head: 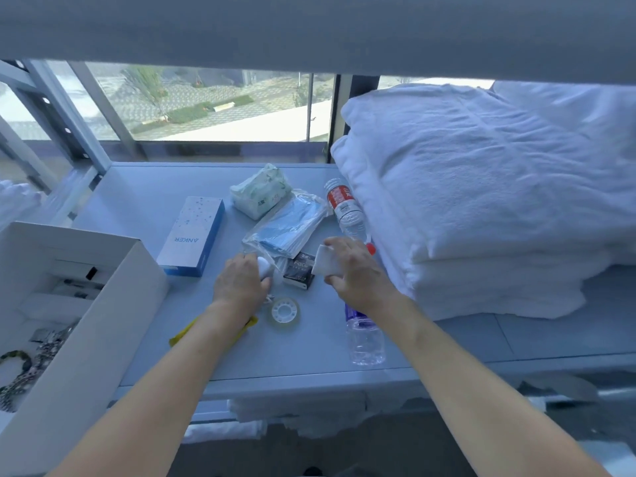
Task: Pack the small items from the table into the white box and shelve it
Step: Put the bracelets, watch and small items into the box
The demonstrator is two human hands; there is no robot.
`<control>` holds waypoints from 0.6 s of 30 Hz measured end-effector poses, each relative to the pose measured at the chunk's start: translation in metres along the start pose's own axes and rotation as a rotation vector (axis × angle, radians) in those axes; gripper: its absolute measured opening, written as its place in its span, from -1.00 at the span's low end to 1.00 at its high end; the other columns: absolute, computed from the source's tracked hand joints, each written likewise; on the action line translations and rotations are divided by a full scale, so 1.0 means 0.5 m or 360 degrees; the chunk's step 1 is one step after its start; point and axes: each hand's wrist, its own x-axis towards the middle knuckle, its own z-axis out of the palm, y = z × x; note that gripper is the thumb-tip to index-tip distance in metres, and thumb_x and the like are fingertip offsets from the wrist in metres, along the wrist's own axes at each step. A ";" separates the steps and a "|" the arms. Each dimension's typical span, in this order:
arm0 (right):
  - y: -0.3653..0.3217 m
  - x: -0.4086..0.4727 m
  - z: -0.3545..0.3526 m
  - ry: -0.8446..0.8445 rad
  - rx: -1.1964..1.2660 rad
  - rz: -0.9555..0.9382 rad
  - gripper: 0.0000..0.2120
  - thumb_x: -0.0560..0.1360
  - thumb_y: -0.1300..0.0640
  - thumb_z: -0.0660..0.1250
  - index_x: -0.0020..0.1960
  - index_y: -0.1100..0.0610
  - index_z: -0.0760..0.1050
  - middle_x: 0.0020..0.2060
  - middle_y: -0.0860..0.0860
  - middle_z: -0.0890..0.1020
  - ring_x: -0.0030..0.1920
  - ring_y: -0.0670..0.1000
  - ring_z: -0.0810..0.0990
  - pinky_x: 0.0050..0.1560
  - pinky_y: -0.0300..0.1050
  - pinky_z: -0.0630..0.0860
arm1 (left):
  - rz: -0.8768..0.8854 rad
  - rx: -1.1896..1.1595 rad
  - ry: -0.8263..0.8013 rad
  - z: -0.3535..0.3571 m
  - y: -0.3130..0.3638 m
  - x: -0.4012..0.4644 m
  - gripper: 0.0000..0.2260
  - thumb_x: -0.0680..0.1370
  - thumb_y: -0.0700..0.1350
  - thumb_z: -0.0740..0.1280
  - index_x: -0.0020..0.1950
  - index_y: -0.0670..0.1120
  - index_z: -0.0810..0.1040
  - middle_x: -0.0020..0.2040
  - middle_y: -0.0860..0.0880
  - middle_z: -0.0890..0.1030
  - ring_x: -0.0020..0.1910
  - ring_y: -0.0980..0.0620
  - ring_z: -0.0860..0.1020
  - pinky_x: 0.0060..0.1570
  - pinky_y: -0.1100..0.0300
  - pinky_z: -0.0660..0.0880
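The open white box (103, 304) stands at the left edge of the table, with several small items inside. My left hand (239, 282) curls round a small white object (265, 270) near the table's middle. A small white packet (325, 259) is pinched in my right hand (354, 266). Around them lie a black "Face" packet (300, 268), a bag of blue masks (289, 225), a tissue pack (260, 196), a blue-and-white Anker box (192, 235), a roll of clear tape (284, 312) and a yellow item (179, 335) under my left forearm.
A stack of folded white towels (481, 201) fills the right side of the table. One water bottle (346, 210) lies beside the towels, another (365, 339) under my right wrist near the front edge. A window runs behind the table.
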 end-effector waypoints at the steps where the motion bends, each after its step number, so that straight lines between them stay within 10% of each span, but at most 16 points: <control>1: 0.001 -0.003 -0.004 0.0012 0.0014 0.0009 -0.39 0.40 0.21 0.53 0.40 0.10 0.42 0.25 0.07 0.57 0.24 0.14 0.49 0.16 -0.18 0.30 | 0.0008 -0.0001 0.0006 0.001 0.000 0.001 -0.67 0.56 0.00 0.36 0.26 -0.12 0.50 0.19 -0.15 0.55 0.20 -0.16 0.48 0.14 -0.03 0.48; 18: -0.136 0.030 -0.004 -0.0015 0.0214 -0.0046 -0.41 0.49 0.09 0.49 0.46 0.08 0.40 0.32 -0.01 0.53 0.37 0.05 0.40 0.21 -0.21 0.30 | 0.0258 -0.0130 0.0345 -0.192 -0.059 -0.121 -0.66 0.53 -0.09 0.43 0.26 -0.16 0.53 0.11 -0.14 0.56 0.11 -0.18 0.48 0.10 -0.01 0.46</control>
